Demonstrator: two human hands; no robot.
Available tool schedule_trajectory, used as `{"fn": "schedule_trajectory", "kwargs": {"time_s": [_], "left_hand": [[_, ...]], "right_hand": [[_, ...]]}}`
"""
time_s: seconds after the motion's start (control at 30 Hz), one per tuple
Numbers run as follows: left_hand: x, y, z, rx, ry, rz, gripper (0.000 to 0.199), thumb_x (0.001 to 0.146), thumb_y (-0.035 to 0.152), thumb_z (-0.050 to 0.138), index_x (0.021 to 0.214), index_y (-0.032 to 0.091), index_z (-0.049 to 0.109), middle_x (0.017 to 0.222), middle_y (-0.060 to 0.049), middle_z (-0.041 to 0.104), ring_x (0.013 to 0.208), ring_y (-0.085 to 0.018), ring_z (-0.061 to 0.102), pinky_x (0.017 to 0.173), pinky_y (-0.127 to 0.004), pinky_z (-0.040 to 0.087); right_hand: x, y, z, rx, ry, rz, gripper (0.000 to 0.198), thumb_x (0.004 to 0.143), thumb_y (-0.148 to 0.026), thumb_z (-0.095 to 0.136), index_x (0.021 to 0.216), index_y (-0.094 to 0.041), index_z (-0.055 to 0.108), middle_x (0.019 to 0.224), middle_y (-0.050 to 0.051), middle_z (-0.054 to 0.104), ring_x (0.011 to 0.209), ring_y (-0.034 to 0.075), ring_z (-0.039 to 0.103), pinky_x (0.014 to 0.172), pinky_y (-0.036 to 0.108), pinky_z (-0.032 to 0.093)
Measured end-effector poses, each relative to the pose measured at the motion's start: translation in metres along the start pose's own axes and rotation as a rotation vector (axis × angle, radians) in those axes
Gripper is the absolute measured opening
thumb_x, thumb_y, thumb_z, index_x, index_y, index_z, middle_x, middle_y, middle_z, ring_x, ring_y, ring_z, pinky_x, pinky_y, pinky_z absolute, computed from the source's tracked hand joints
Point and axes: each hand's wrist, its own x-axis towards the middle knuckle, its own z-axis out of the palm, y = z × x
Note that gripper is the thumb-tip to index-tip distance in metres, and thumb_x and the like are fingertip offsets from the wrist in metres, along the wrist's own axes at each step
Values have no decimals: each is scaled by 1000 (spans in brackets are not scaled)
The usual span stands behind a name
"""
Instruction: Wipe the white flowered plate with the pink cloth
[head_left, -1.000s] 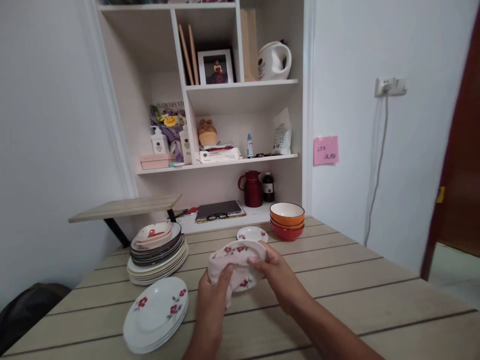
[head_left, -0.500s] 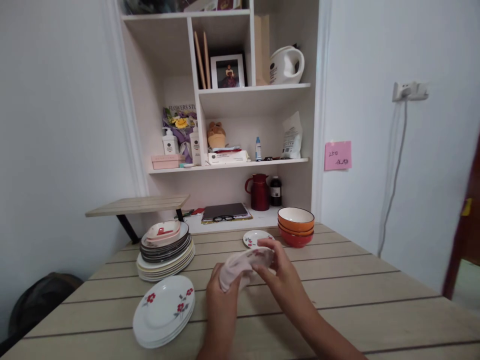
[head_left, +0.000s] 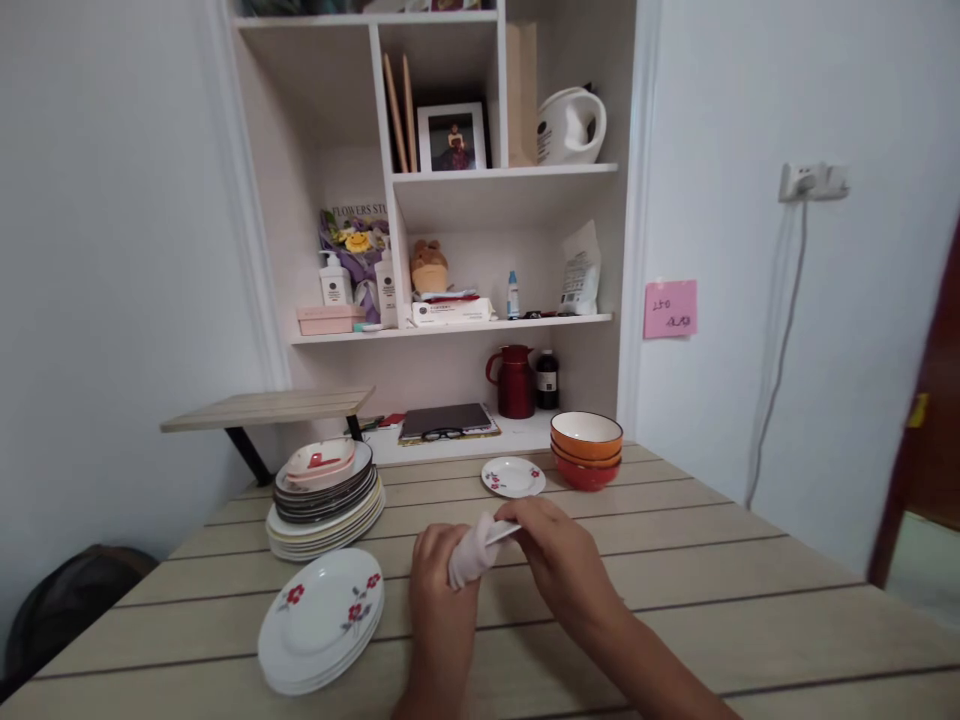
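Observation:
Between my hands, above the wooden table, a small white plate (head_left: 504,531) is turned nearly edge-on. A pale pink cloth (head_left: 472,556) wraps its left part, and my left hand (head_left: 442,580) grips the cloth around the plate. My right hand (head_left: 559,550) pinches the plate's right edge between thumb and fingers. Just beyond lies another small white plate (head_left: 513,477) with red flowers. To the left of my hands is a stack of larger flowered plates (head_left: 322,620).
A taller stack of mixed plates (head_left: 326,510), topped by a pink-rimmed dish (head_left: 321,460), stands at the left back. Orange and red bowls (head_left: 586,450) are nested at the right back. Behind them are a red jug (head_left: 516,382), a dark bottle (head_left: 547,380) and a closed laptop (head_left: 444,420).
The plate has tilted from showing its flowered face to nearly edge-on. The cloth is bunched more tightly around its left part, and my right hand has turned over its edge.

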Motion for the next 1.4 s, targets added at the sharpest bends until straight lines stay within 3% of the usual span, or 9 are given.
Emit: {"fn": "schedule_trajectory", "kwargs": {"time_s": [0.17, 0.3, 0.43, 0.6, 0.77, 1.0, 1.13, 1.23, 1.4], "left_hand": [[4, -2, 4, -298, -49, -400, 29, 67, 32, 76, 92, 18, 72, 86, -7, 73, 81, -23, 67, 75, -32, 51], [6, 2, 4, -458, -46, -679, 45, 65, 40, 79, 101, 15, 72, 92, -9, 76, 86, -24, 70, 80, -32, 52], [4, 7, 4, -569, -29, -793, 55, 61, 45, 82, 103, 10, 72, 95, -12, 77, 88, -25, 71, 79, -32, 53], [-1, 9, 5, -596, -83, -830, 61, 64, 53, 79, 108, 11, 71, 97, -13, 77, 86, -25, 72, 64, -27, 53], [0, 4, 4, -412, -24, -745, 51, 66, 49, 77, 99, 11, 73, 90, -12, 77, 82, -25, 71, 68, -30, 53], [1, 5, 2, -117, -89, -167, 14, 76, 23, 65, 88, 20, 71, 86, -6, 70, 82, -22, 65, 76, -33, 51], [-1, 2, -1, 102, -99, 13, 24, 75, 8, 54, 87, 22, 69, 85, -5, 67, 83, -24, 62, 75, -36, 50], [-1, 3, -2, 156, -96, 51, 21, 77, 9, 55, 87, 22, 68, 84, -6, 66, 82, -24, 62, 72, -36, 50], [0, 8, 0, 51, -50, 5, 7, 79, 21, 63, 84, 21, 69, 80, -5, 66, 79, -23, 62, 70, -34, 51]], "right_hand": [[2, 8, 7, 391, 18, 198, 11, 87, -23, 53, 81, -21, 62, 74, -1, 60, 71, 17, 53, 66, 26, 39], [2, 12, 14, 821, 70, 438, 12, 80, -31, 64, 87, -20, 65, 70, -3, 61, 67, 15, 52, 63, 25, 39], [1, 7, 20, 1172, 101, 632, 32, 71, -35, 76, 97, -19, 68, 79, 2, 71, 69, 17, 60, 66, 28, 46], [0, -2, 28, 1415, 88, 723, 38, 69, -29, 78, 105, -19, 67, 92, 6, 75, 77, 20, 68, 74, 32, 52], [-1, 3, 28, 1149, 63, 706, 43, 76, -30, 70, 116, -21, 57, 96, 4, 71, 80, 20, 66, 71, 32, 52], [1, 7, 9, 299, 200, 163, 44, 80, -15, 56, 122, -26, 55, 125, 7, 59, 105, 24, 60, 91, 41, 48], [0, 0, 3, -5, 173, -63, 41, 80, -4, 48, 112, -26, 63, 119, 8, 64, 112, 25, 57, 94, 41, 45], [-2, -1, 1, -75, 116, -80, 31, 85, -6, 46, 97, -26, 66, 100, 5, 70, 95, 24, 62, 84, 36, 48], [-3, 2, 1, 56, 112, -10, 20, 92, -17, 47, 95, -26, 65, 96, 4, 70, 90, 22, 63, 79, 32, 47]]}}
